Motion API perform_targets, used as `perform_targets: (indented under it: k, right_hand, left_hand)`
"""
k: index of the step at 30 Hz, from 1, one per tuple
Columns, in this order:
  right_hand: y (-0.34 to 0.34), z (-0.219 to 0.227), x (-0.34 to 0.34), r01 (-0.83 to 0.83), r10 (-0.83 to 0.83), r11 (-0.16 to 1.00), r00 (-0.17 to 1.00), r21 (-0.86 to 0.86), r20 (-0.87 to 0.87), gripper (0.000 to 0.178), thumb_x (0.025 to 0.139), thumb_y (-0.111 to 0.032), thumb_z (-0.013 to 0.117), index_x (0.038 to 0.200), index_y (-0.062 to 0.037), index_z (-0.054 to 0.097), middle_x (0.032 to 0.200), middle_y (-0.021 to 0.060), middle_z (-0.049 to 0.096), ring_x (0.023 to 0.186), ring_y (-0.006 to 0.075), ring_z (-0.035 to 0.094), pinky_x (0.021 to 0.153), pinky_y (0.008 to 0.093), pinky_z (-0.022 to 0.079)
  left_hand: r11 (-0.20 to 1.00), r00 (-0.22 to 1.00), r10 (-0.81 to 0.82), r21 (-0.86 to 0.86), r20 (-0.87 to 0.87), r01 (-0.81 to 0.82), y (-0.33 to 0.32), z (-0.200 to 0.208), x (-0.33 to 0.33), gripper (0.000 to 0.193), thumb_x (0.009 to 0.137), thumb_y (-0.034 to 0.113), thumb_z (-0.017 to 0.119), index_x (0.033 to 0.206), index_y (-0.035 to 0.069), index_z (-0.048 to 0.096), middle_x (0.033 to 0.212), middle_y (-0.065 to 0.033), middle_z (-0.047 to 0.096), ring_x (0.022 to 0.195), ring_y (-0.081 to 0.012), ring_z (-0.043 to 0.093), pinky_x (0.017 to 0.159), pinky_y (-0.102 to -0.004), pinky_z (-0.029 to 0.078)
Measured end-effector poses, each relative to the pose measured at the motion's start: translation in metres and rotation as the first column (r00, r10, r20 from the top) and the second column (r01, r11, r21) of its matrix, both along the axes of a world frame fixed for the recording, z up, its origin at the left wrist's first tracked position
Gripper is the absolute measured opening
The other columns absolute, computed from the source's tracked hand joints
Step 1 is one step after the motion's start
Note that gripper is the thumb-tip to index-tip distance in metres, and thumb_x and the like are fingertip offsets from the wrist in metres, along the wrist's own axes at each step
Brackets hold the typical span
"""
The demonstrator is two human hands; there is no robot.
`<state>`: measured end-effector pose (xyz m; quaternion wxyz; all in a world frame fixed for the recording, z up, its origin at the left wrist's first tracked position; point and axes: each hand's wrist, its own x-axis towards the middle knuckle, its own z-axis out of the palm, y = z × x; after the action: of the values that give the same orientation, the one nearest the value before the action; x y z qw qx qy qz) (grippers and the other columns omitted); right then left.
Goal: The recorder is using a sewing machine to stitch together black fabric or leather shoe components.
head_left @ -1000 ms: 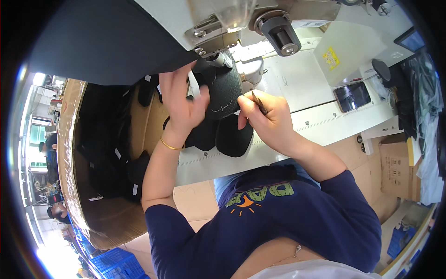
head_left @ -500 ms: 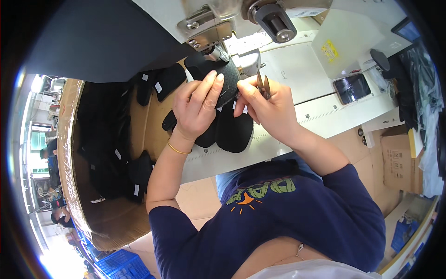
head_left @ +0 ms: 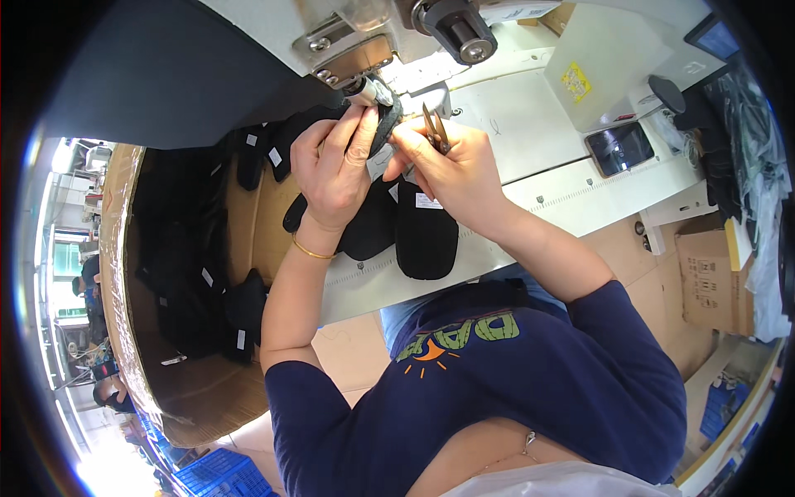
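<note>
My left hand (head_left: 338, 170) has its fingers pressed together on a dark fabric piece (head_left: 387, 116), right below the sewing machine's metal end (head_left: 368, 91). The piece is seen nearly edge-on, and the left fingers hide part of it. My right hand (head_left: 455, 170) is closed round a pair of small dark scissors (head_left: 436, 132), their blades pointing up. Its thumb and index finger are at the right edge of the same piece. Under my hands, a black rounded fabric piece (head_left: 426, 240) with a white label lies on the white machine table (head_left: 505, 224), beside another black piece (head_left: 368, 232).
Left of the table stands a big cardboard box (head_left: 132, 331) with several labelled black pieces inside. A phone (head_left: 619, 149) lies on the table at right. Beyond it are clear plastic bags (head_left: 749, 124). A blue crate (head_left: 224, 474) is at lower left; another carton (head_left: 712, 282) sits at right.
The dark fabric piece has turned from showing its broad face to nearly edge-on. Both hands have shifted up and left in the view, which has itself moved slightly. The scissors stay in my right hand.
</note>
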<state>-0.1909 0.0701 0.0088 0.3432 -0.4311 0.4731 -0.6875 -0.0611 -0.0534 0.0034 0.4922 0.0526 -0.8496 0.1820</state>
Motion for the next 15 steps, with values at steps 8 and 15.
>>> perform_targets:
  k: [8,15]
  right_hand:
    - [0.002,-0.001,-0.01,-0.066,0.066,0.998,0.992,-0.004,0.104,0.027,0.097,-0.018,0.056,0.076,-0.0029,0.062,0.063,0.003,0.066,0.044,0.0021,0.045,0.039,0.0203,0.032]
    - [0.002,-0.002,-0.012,-0.053,0.055,0.998,0.988,-0.014,0.145,0.025,0.097,-0.018,0.056,0.079,-0.003,0.064,0.062,0.0026,0.064,0.045,0.0015,0.043,0.041,0.0201,0.03]
  left_hand:
    - [0.994,0.996,0.074,-0.085,0.055,-0.07,0.04,0.03,-0.007,0.024,0.068,0.006,0.072,0.092,0.001,0.071,0.095,-0.007,0.068,0.079,-0.0208,0.062,0.068,-0.032,0.05]
    - [0.985,0.985,0.152,-0.095,0.087,-0.144,0.039,0.026,-0.014,0.027,0.076,0.019,0.071,0.096,0.001,0.067,0.096,-0.0085,0.063,0.089,-0.0233,0.06,0.074,-0.036,0.048]
